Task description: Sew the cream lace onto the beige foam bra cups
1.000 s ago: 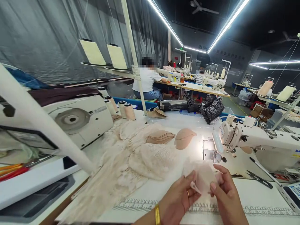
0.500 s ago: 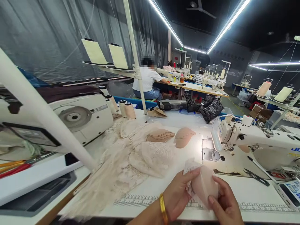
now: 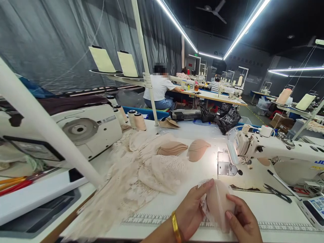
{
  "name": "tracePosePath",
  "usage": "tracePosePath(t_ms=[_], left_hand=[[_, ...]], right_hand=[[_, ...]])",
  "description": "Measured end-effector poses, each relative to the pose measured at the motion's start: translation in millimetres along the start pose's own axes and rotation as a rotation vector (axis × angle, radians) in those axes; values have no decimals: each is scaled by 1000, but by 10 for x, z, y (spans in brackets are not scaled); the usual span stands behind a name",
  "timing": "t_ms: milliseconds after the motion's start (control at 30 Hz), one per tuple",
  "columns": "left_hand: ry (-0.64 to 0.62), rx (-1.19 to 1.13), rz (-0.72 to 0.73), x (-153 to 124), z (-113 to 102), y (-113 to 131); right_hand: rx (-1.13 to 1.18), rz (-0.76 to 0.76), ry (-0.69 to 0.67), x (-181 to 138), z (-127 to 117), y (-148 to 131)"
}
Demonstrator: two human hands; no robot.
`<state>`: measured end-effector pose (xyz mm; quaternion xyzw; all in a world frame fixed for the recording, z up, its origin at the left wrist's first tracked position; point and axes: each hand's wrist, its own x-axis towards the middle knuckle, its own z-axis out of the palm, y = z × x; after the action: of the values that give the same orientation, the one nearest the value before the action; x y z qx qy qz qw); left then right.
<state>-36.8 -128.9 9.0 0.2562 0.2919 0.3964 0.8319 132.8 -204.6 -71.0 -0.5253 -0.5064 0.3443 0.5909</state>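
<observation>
My left hand (image 3: 193, 211), with a gold bangle on the wrist, and my right hand (image 3: 243, 221) are both closed on one pale pink bra cup with a lace edge (image 3: 218, 205), held just above the white table (image 3: 265, 206) near its front edge. The left thumb and fingers pinch its left rim; the right fingers grip its lower right side. A white sewing machine (image 3: 273, 148) stands just behind and to the right, with its needle plate (image 3: 225, 167) lit.
A heap of cream lace pieces (image 3: 141, 172) covers the table's left middle. Two stacks of tan foam cups (image 3: 184, 149) lie behind it. Thread cones (image 3: 136, 120) and another machine (image 3: 83, 130) are at left. Scissors (image 3: 277, 193) lie at right. People sew at distant tables (image 3: 162, 86).
Both hands have drawn the cup a little lower and nearer to me, and turned it more upright. The right fingers now wrap its lower edge.
</observation>
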Motion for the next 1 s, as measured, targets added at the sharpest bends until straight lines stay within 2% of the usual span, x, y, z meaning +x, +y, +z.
tracePosePath(t_ms=[200,500,633,700,767,800,867,900,967,1000], left_hand=[[71,70,27,11,-9,-7],[-5,128,31,21,39,-7],[-41,188,15,42,65,92],[-191,290,-10,34,86,226],[-470,542,-38,29,113,390],[-638,732,-17,41,127,465],[-925,1158,168,121,145,571],[-1013,1349,313,197,148,597],[-1076,1613,564,416,135,599],[-1073,1693,625,546,120,585]], right_hand=[[26,57,-5,-17,6,2],[100,104,27,-17,52,-35],[177,131,-71,-27,15,13],[158,114,-154,15,-77,10],[-3,-11,-199,136,-215,-48],[-129,-134,-215,231,-290,-97],[-424,-462,-279,485,-424,-210],[-581,-629,-322,634,-475,-260],[-875,-856,-411,933,-534,-312],[-975,-932,-432,1066,-547,-308]])
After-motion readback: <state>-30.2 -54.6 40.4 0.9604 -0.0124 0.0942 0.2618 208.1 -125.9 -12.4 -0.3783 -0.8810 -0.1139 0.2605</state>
